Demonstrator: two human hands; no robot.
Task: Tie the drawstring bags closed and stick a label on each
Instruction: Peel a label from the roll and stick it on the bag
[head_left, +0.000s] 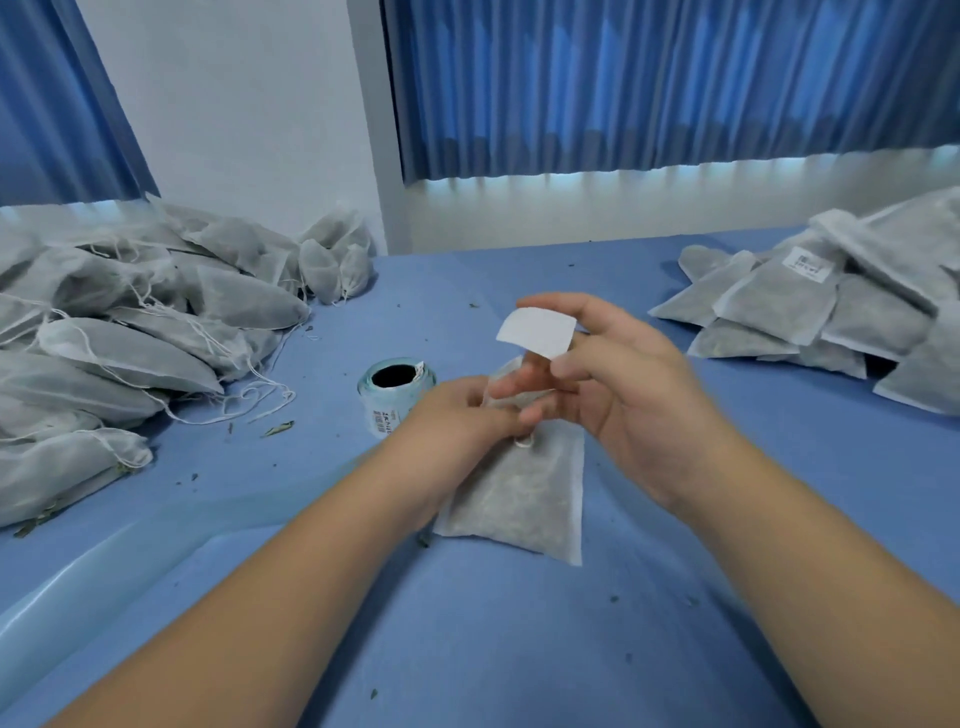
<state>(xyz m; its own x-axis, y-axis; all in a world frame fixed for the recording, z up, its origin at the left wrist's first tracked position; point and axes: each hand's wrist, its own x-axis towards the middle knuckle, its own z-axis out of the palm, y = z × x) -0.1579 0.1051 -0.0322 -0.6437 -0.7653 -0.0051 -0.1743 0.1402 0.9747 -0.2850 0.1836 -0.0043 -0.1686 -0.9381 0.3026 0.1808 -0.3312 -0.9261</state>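
A grey drawstring bag (524, 499) filled with dried herb lies flat on the blue table, its neck pointing away from me. My left hand (457, 415) pinches the neck and cord of this bag. My right hand (618, 374) hovers just above the neck with a blank white label (537, 331) stuck to a raised fingertip, curling in the air. A roll of labels (395, 387) stands on end just left of my left hand.
A heap of bags with loose cords (119, 332) fills the left side. A stack of flat bags (831, 306), one showing a label, lies at the right. Herb crumbs dot the blue table (467, 623). Blue curtains hang behind.
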